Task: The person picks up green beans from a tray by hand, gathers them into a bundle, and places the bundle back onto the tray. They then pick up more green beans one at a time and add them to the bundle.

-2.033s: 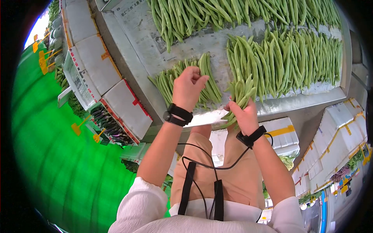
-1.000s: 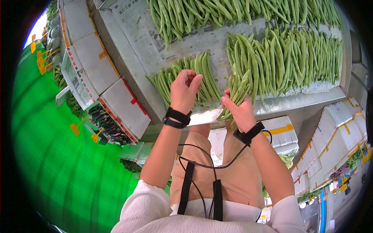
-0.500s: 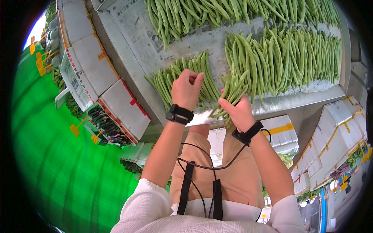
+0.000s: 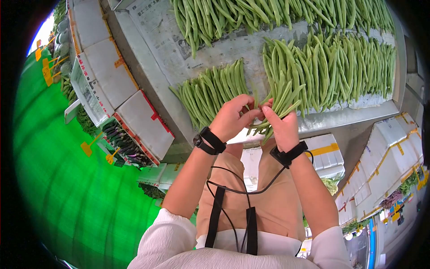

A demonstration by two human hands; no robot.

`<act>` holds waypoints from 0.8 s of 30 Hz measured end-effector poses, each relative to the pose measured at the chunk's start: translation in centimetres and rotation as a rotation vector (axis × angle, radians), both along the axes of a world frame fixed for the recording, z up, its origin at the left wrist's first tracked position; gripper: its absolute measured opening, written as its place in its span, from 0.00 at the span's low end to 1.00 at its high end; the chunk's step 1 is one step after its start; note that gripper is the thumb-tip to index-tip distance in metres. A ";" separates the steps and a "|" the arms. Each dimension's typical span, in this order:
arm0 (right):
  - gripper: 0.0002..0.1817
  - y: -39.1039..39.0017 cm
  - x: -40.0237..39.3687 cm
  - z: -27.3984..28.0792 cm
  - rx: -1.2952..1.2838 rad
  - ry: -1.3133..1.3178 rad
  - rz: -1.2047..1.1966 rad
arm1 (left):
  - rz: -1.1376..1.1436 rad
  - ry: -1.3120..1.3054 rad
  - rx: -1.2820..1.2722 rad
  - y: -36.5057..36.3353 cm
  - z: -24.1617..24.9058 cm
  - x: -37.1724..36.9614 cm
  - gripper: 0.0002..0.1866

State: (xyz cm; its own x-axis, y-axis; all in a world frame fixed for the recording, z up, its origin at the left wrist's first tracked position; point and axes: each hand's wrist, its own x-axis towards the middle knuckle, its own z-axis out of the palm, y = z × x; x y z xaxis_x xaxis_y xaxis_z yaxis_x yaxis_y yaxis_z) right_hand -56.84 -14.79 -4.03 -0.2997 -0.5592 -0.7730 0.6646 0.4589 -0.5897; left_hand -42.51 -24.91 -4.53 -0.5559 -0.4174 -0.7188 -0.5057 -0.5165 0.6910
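Observation:
My right hand (image 4: 283, 127) grips a bunch of green beans (image 4: 281, 102) over the near edge of a metal display tray (image 4: 154, 85). My left hand (image 4: 234, 115) has come across to that bunch and pinches beans in it, fingertips touching my right hand. A small laid-out row of green beans (image 4: 210, 92) lies on newspaper just left of my hands. A larger row of beans (image 4: 340, 67) lies to the right.
More beans (image 4: 251, 13) run along the far side of the newspaper-lined tray. White foam boxes (image 4: 107, 67) stand to the left, more white boxes (image 4: 389, 157) at the lower right. Green flooring (image 4: 67, 188) spreads on the left. Black cables hang over my apron.
My left hand left the small bean row and moved right to the bunch in my right hand. The right hand stayed near the tray's edge with its bunch.

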 end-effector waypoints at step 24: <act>0.15 0.3 -0.6 0.9 -0.006 0.130 0.202 | -0.220 -0.573 -0.674 -1.6 -3.0 -3.3 0.14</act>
State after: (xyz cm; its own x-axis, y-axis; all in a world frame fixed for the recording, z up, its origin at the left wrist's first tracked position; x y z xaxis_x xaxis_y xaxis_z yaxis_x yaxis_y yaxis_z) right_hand -57.46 -14.49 -3.17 -0.2785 -0.6223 -0.7316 0.4779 0.5709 -0.6676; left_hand -45.83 -26.48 -7.50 -0.3057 -0.7761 -0.5515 -0.9037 0.0543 0.4246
